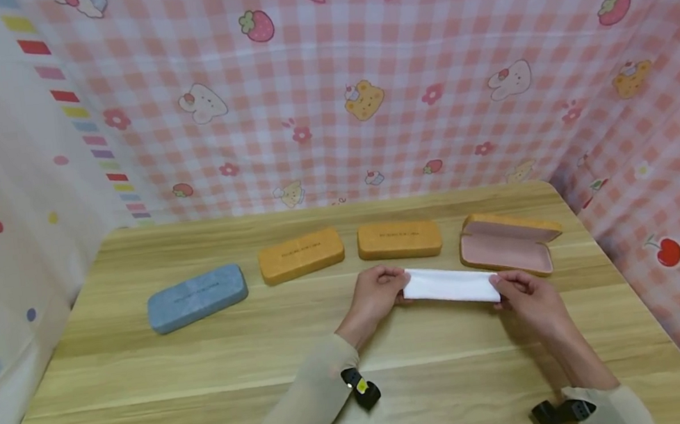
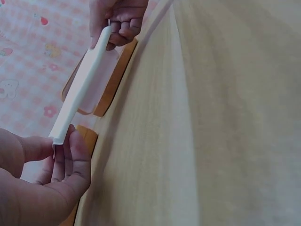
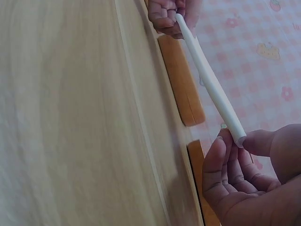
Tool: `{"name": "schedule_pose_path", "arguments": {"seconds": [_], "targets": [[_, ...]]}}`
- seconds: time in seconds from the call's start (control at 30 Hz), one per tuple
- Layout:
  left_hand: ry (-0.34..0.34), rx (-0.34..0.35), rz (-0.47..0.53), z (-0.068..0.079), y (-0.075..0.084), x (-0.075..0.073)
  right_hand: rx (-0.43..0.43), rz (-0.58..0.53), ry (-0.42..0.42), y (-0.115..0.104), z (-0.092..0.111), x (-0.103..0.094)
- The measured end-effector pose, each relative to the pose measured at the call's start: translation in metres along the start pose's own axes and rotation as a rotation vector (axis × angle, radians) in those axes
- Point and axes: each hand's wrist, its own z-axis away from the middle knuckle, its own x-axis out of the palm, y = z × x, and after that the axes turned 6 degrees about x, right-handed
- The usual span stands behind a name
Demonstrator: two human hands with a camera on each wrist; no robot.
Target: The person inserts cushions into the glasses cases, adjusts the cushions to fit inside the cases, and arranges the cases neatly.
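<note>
A white folded cloth (image 1: pixel 451 285) is stretched out level above the table between both hands. My left hand (image 1: pixel 378 294) pinches its left end between thumb and fingers, and my right hand (image 1: pixel 527 297) pinches the other end the same way. Seen from the wrist views, the cloth (image 2: pixel 80 89) looks like a narrow strip with a rounded folded edge. Just behind the right hand lies an open orange glasses case (image 1: pixel 506 249) with a pale pink lining and nothing inside.
Two closed orange glasses cases, one in the middle (image 1: pixel 400 240) and one further left (image 1: pixel 301 255), lie along the back. A closed blue glasses case (image 1: pixel 197 299) is at the left. A checked pink curtain (image 1: pixel 327 101) hangs behind the wooden table (image 1: pixel 211 408).
</note>
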Motion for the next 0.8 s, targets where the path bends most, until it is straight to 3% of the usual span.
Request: {"name": "schedule_pose_path", "arguments": {"seconds": [0.47, 0.8], "targets": [[-0.012, 0.029, -0.111, -0.021, 0.014, 0.016, -0.015, 0.001, 0.017, -0.001, -0.015, -0.02], [-0.029, 0.052, -0.106, -0.033, 0.023, 0.03, -0.056, -0.055, 0.027, -0.006, -0.025, -0.036]]}}
